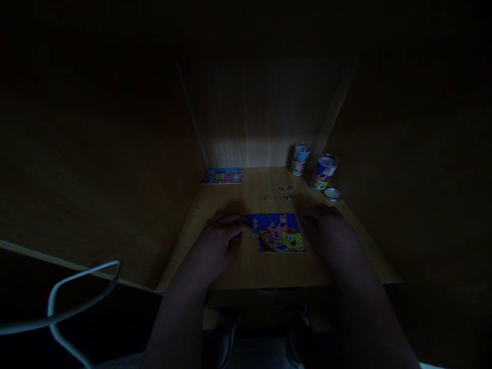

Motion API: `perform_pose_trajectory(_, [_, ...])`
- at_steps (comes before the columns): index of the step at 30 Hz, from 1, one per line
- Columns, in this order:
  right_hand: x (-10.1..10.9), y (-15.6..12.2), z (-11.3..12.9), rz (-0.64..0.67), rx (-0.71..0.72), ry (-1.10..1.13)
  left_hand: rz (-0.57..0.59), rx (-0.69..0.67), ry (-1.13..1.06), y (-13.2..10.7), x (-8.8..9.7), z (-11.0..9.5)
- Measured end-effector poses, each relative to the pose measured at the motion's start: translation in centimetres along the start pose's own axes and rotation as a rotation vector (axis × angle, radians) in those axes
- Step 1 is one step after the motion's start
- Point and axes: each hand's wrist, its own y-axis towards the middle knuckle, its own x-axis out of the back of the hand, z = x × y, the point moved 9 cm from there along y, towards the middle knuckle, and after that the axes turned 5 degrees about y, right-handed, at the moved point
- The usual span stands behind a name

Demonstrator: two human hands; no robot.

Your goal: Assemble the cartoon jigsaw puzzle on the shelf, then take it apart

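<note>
A partly built cartoon jigsaw puzzle lies on the wooden desk in front of me. My left hand rests at the puzzle's left edge, fingers curled down onto the desk; the dim light hides whether it holds a piece. Against the puzzle's right edge sits my right hand, fingers bent and touching the desk. A few loose puzzle pieces lie behind the puzzle.
Two small printed tubs stand at the back right with a round lid beside them. A picture card lies at the back left. Wooden partition walls enclose the desk. A white chair frame shows at lower left.
</note>
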Motion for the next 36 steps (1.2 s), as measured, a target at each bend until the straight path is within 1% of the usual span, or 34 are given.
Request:
perform_pose_trajectory(3, [0.2,-0.2,0.0,-0.01,-0.023,0.018,0.007,-0.009,0.002,0.0,0.0,-0.1])
perform_pose_trajectory(7, [0.4,-0.6,0.0,-0.033,-0.022,-0.028,0.004,0.011,0.003,0.0,0.1,-0.1])
perform_pose_trajectory(10, [0.5,-1.1,-0.1,-0.01,-0.01,-0.073,-0.023,0.049,0.004,0.0,0.4,0.1])
perform_pose_trajectory(14, [0.5,-1.5,-0.6,0.06,-0.052,-0.098,-0.023,0.05,0.003,0.0,0.3,0.3])
perform_pose_trajectory(19, [1.2,-1.3,-0.7,0.041,-0.105,-0.054,-0.018,0.039,-0.009,-0.1,0.1,0.2])
perform_pose_trajectory(22, [1.6,-1.2,-0.7,-0.006,-0.129,0.053,-0.003,0.036,-0.007,-0.1,0.1,0.2])
perform_pose_trajectory(25, [1.7,-1.0,-0.2,-0.044,-0.148,0.273,-0.001,0.028,-0.01,-0.1,0.1,0.2])
perform_pose_trajectory(27, [1.0,-1.0,0.3,-0.034,-0.173,0.458,0.003,0.024,-0.014,-0.2,0.0,0.3])
perform_pose_trajectory(30, [-0.4,-1.0,1.3,0.016,-0.203,0.694,0.025,-0.001,-0.015,-0.3,-0.4,0.4])
perform_pose_trajectory(33, [-1.5,-1.1,2.5,0.052,-0.201,0.771,0.036,-0.019,-0.007,-0.3,-0.6,0.4])
perform_pose_trajectory(36, [-2.5,-1.2,3.6,0.071,-0.16,0.739,0.031,-0.017,-0.009,-0.3,-0.6,0.3])
